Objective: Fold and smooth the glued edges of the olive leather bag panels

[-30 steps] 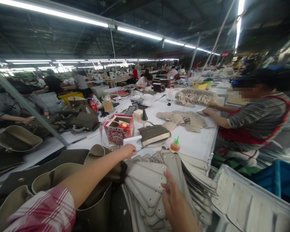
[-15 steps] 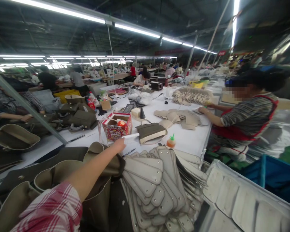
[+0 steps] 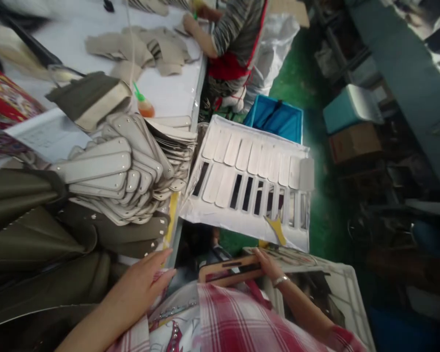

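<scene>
My left hand (image 3: 144,281) is in front of my body by the table edge, fingers stretched and apart, with nothing in it. My right hand (image 3: 267,266), with a bracelet at the wrist, grips the right end of a flat brown slotted frame (image 3: 229,274), held low at my waist. On the table, left of my left hand, lie dark olive bag pieces (image 3: 25,239). Beyond them is a fanned pile of grey leather strips (image 3: 99,164) with small metal studs. A white printed sheet (image 3: 47,134) lies beside the pile.
A white slotted tray (image 3: 223,215) holds pale strips and a yellow tool (image 3: 276,230). Past it stands a blue crate (image 3: 275,120); a pale crate (image 3: 346,283) is at my right. A glue bottle (image 3: 145,106) stands near a co-worker's arm (image 3: 205,39).
The view has swung down and right. My left hand has come back from the white sheet near the red box to my body. My right hand and the brown frame are now in view.
</scene>
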{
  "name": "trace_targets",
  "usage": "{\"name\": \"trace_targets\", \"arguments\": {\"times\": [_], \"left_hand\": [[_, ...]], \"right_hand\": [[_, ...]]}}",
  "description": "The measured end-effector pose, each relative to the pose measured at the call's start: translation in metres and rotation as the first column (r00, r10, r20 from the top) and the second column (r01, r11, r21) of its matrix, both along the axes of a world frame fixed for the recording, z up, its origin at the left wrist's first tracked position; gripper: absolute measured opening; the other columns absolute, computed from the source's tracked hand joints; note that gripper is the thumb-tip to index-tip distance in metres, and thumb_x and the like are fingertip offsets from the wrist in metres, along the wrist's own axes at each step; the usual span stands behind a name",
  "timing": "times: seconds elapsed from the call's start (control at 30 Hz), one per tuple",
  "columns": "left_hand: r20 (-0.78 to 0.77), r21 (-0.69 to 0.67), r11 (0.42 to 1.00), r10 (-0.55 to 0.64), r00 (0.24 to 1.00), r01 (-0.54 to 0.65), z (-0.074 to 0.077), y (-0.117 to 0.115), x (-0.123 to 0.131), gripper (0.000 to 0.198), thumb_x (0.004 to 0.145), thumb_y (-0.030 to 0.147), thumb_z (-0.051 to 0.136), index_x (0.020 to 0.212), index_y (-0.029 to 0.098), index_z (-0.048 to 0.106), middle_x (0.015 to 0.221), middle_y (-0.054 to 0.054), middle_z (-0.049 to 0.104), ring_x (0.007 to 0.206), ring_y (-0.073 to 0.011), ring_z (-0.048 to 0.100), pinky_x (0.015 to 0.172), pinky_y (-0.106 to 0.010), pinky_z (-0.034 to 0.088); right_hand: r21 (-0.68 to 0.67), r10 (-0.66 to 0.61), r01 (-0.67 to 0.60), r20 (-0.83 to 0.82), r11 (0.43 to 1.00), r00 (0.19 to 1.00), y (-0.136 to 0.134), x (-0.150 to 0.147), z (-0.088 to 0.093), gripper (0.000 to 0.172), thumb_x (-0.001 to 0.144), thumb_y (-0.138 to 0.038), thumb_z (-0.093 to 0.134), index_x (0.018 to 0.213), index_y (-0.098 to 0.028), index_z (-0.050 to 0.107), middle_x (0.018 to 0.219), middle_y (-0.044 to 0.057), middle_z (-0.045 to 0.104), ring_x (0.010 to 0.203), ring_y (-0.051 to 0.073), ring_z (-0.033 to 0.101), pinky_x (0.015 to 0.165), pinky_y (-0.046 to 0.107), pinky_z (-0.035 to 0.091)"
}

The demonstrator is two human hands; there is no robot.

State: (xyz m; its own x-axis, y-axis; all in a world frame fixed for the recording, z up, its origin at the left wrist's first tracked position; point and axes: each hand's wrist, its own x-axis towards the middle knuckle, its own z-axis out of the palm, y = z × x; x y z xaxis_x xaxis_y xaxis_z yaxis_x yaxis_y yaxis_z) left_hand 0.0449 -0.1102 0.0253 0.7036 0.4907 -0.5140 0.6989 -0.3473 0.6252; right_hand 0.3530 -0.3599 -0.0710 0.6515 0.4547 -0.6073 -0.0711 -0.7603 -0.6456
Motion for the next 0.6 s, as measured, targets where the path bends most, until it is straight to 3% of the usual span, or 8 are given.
{"name": "trace_targets", "arguments": {"times": [0.13,0.23,0.4,0.6], "left_hand": [[0.015,-0.197,0.980,0.021,1.000,-0.018,-0.079,-0.065,0.028,0.051,0.082,0.040,0.044,0.125,0.014,0.049,0.126,-0.012,0.054,0.112,-0.0230,0.054,0.095,-0.034,0.043],[-0.035,-0.306,0.948,0.084,0.996,-0.091,-0.121,-0.096,0.026,0.056,0.078,0.039,0.050,0.126,0.011,0.046,0.128,-0.015,0.053,0.111,-0.0247,0.055,0.093,-0.034,0.042],[-0.058,-0.521,0.817,0.256,0.965,-0.248,-0.154,-0.141,0.021,0.056,0.078,0.046,0.050,0.123,0.014,0.047,0.114,-0.012,0.062,0.098,-0.0232,0.061,0.082,-0.030,0.047],[0.017,-0.471,0.775,0.485,0.874,-0.421,-0.175,-0.173,0.026,0.039,0.085,0.049,0.037,0.104,0.018,0.051,0.089,-0.007,0.067,0.078,-0.0197,0.064,0.059,-0.024,0.047]], "right_hand": [[-0.027,-0.037,0.033,-0.156,0.999,0.987,-0.029,-0.007,-0.021,0.041,0.076,-0.051,0.051,0.091,-0.016,0.064,0.090,0.010,0.064,0.091,0.027,0.058,0.083,0.035,0.043],[-0.013,-0.023,0.020,-0.283,1.000,0.959,-0.040,-0.008,-0.026,0.042,0.077,-0.050,0.052,0.100,-0.015,0.059,0.085,0.008,0.063,0.078,0.021,0.060,0.070,0.031,0.045],[-0.001,-0.011,0.012,-0.379,1.000,0.925,-0.052,-0.004,-0.043,0.042,0.068,-0.051,0.061,0.090,-0.015,0.055,0.070,0.002,0.061,0.068,0.016,0.059,0.063,0.026,0.044],[0.115,0.094,-0.047,-0.448,0.992,0.889,-0.068,0.004,-0.071,0.044,0.062,-0.057,0.066,0.074,-0.017,0.051,0.061,0.000,0.059,0.057,0.013,0.054,0.055,0.024,0.041]]}}
